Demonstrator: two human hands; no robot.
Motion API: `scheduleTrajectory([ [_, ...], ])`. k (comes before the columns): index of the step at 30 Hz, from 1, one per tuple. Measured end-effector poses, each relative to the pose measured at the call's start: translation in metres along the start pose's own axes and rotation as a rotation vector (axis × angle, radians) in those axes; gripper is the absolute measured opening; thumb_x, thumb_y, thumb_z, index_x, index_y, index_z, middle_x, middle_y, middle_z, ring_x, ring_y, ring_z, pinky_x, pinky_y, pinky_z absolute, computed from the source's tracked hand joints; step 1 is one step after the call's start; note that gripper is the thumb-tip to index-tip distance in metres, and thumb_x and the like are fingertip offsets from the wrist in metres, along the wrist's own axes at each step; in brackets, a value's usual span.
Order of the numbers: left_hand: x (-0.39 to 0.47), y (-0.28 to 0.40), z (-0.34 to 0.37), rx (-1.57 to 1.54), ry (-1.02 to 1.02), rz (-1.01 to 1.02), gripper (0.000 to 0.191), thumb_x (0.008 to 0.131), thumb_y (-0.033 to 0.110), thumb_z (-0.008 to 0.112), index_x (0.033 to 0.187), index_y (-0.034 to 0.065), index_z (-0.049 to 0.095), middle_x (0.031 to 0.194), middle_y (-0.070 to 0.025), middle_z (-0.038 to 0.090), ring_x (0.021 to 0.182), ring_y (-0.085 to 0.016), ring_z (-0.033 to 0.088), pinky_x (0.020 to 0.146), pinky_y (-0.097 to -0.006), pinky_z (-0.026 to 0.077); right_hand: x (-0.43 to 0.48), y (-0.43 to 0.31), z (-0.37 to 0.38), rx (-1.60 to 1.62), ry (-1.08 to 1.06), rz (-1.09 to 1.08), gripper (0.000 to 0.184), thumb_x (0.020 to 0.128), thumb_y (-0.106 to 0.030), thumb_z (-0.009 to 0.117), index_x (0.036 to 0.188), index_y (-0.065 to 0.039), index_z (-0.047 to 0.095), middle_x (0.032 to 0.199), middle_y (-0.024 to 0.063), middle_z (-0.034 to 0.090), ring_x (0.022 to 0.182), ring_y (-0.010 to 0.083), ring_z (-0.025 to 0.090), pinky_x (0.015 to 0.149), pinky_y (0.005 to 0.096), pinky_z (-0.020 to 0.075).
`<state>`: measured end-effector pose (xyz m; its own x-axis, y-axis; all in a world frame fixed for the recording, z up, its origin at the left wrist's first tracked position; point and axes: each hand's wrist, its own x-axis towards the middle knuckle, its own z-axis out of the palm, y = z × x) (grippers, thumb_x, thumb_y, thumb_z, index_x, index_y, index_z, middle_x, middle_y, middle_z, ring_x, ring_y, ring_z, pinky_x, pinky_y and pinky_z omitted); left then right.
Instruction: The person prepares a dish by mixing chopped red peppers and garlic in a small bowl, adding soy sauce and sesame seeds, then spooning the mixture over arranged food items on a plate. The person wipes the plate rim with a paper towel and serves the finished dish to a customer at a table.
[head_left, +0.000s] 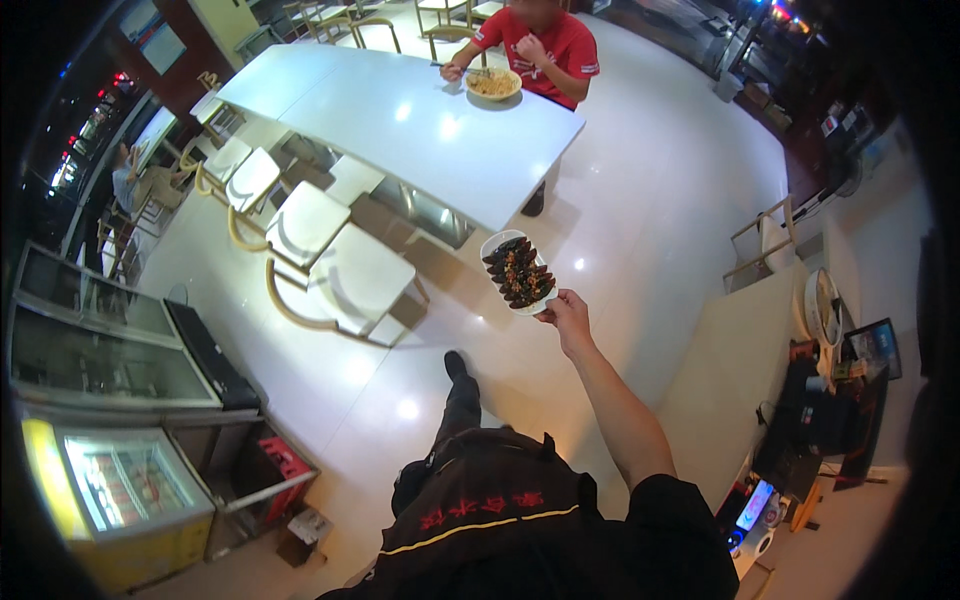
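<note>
My right hand (568, 321) grips the near end of a white oval dish (491, 244), holding it out over the floor just short of the table's near corner. On the dish lie two rows of dark, glossy pieces of food (520, 273), with a chopped red and pale topping along the middle. My left hand is out of view. Ahead stands a long white table (360, 101), where a person in a red shirt (551, 45) sits at the far side. That person holds chopsticks over a bowl of noodles (493, 84).
White chairs with curved wooden backs (364, 270) line the table's left side. A lit display freezer (127, 480) and a glass-topped cabinet (105, 345) stand at left. To the right runs a counter (720, 360) with a monitor (876, 349). Another person (142, 180) sits far left.
</note>
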<state>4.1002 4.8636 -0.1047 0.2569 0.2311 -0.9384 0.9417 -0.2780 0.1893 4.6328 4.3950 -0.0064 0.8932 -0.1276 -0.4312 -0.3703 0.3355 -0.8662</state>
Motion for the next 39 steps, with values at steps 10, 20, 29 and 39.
scheduleTrajectory([
  [10,0.151,0.384,-0.18,-0.029,0.203,0.589,0.026,0.09,0.024,0.061,0.101,0.0016,0.07,0.077,-0.0073,0.065,0.072,-0.018,0.061,0.066,-0.0346,0.05,0.214,-0.027,0.044,-0.039,0.022,0.075,0.021,0.089,-0.003,0.059,0.109,0.004,0.06,0.096,0.0124,0.068,0.079,0.0204,0.07,0.074,0.0313,0.0614],
  [20,0.102,0.624,-0.226,-0.38,0.387,0.507,0.032,0.097,0.016,0.064,0.122,-0.0039,0.061,0.094,-0.009,0.068,0.078,-0.015,0.063,0.069,-0.029,0.052,0.424,-0.039,0.061,-0.173,-0.123,0.19,0.021,0.088,-0.001,0.059,0.108,0.005,0.059,0.095,0.0107,0.067,0.078,0.0167,0.067,0.071,0.0286,0.0586],
  [29,0.035,0.459,-0.034,-0.187,0.132,-0.203,0.037,0.093,0.025,0.072,0.116,-0.0032,0.067,0.092,-0.0123,0.073,0.072,-0.019,0.069,0.062,-0.033,0.056,0.545,-0.068,0.083,-0.213,-0.276,0.31,0.02,0.091,0.002,0.059,0.11,0.007,0.057,0.095,0.0146,0.07,0.078,0.0198,0.071,0.074,0.0279,0.0598],
  [39,0.008,0.514,0.011,-0.429,0.246,-0.221,0.031,0.094,0.019,0.068,0.117,-0.0001,0.066,0.098,-0.011,0.071,0.082,-0.02,0.07,0.071,-0.0323,0.058,0.596,-0.08,0.088,-0.268,-0.314,0.355,0.023,0.091,0.001,0.061,0.113,0.008,0.059,0.098,0.0149,0.07,0.081,0.0205,0.072,0.074,0.0285,0.0613],
])
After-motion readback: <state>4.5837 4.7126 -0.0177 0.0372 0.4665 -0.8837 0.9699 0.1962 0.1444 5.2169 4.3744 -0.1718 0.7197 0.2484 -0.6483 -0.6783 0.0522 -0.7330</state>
